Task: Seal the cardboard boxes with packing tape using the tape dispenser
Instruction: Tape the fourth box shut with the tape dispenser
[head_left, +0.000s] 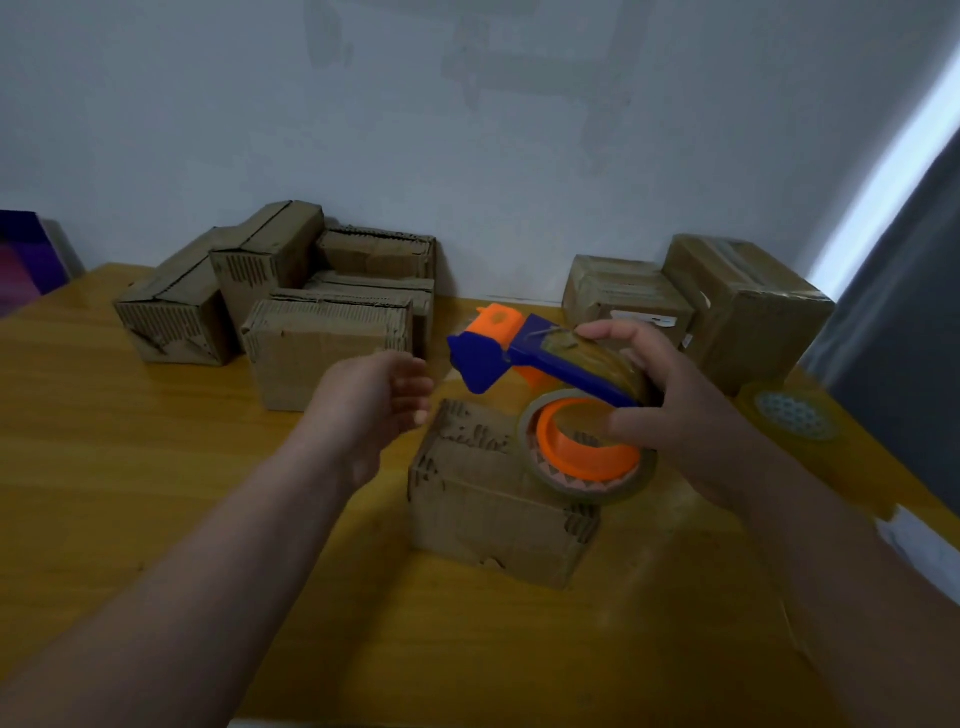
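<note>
Yellow worktop (130, 493) w/ 8 cardboard boxes (322, 358) (contents unseen); right grip (691, 415) wraps tape dispenser (498, 353) above nearest box (483, 519), left grip (374, 400) loose, empty.

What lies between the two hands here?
Head view: the blue front of the tape dispenser, which the right hand holds, juts toward the left hand, above a cardboard box.

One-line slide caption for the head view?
Right hand holds blue-and-orange plastic tape dispenser above small brown cardboard box; left hand open beside it.
</note>
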